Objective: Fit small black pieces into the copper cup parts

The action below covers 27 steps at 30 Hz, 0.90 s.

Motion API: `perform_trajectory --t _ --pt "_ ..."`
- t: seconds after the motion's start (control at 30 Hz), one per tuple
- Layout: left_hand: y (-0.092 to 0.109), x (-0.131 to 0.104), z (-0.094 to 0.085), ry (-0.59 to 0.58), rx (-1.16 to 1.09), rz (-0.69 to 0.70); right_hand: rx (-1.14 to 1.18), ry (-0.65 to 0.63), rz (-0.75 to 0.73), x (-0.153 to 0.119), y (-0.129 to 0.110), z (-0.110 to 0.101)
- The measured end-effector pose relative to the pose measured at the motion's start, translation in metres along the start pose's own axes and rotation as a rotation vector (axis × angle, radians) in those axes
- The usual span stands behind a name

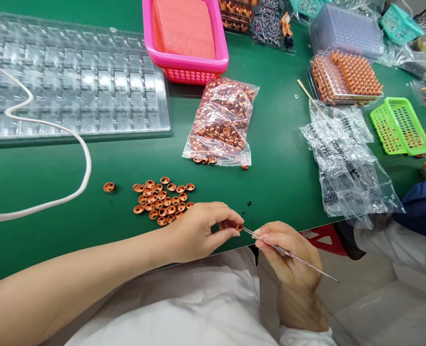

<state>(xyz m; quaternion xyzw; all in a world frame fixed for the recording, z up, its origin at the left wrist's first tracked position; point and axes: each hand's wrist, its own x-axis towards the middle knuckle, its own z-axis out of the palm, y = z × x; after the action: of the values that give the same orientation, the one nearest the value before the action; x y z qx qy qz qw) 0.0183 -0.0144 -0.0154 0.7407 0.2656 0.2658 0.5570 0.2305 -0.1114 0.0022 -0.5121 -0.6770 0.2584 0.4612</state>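
Ring (239, 227), small & copper-coloured, is up at the table's near edge, btwn the person's two hands. L hand (198, 230) has it pinched, thumb & fingertips closed on its side. R hand (294, 250) is closed too, thumb & fingers nipping a thin metal tool (308, 264); tool's tip is right at the ring, can't tell if it's inside or only against it, & its other end sticks out past the palm, angled down to the R. Couple of black specks (249, 203) on the green table (277, 168) just beyond. Loose pile of similar rings (162, 195) past the L wrist, one lone ring (109, 187) off to its L. Farther back, clear bag (222, 120) full of same-looking pcs, a few more by its near edge, then pink basket (189, 62) w/ a folded red cloth (184, 26) in it. Clear compartment tray (72, 86) far L, white cord (86, 168) looping over nr it. On the R: crumpled plastic bags (342, 163) w/ dark bits, lime basket (387, 127), orange pcs (357, 72) in stacked trays behind, & a co-worker's blue sleeve (423, 206) at the edge.
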Motion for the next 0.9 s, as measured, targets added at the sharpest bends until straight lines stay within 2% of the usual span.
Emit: perform_trajectory --t 0.2,0.4,0.63,0.9 --pt "0.002 0.001 -0.001 0.022 -0.015 -0.053 -0.049 0.07 -0.027 -0.004 -0.002 0.005" --pt "0.001 0.0 0.0 0.025 -0.048 -0.085 -0.057 0.057 -0.073 -0.005 0.001 0.007" --pt "0.01 0.003 -0.004 0.002 -0.051 -0.155 -0.058 0.059 -0.067 -0.004 0.001 0.006" --pt "0.011 0.004 -0.004 0.012 -0.067 -0.156 -0.044 0.072 -0.081 -0.005 0.0 0.009"
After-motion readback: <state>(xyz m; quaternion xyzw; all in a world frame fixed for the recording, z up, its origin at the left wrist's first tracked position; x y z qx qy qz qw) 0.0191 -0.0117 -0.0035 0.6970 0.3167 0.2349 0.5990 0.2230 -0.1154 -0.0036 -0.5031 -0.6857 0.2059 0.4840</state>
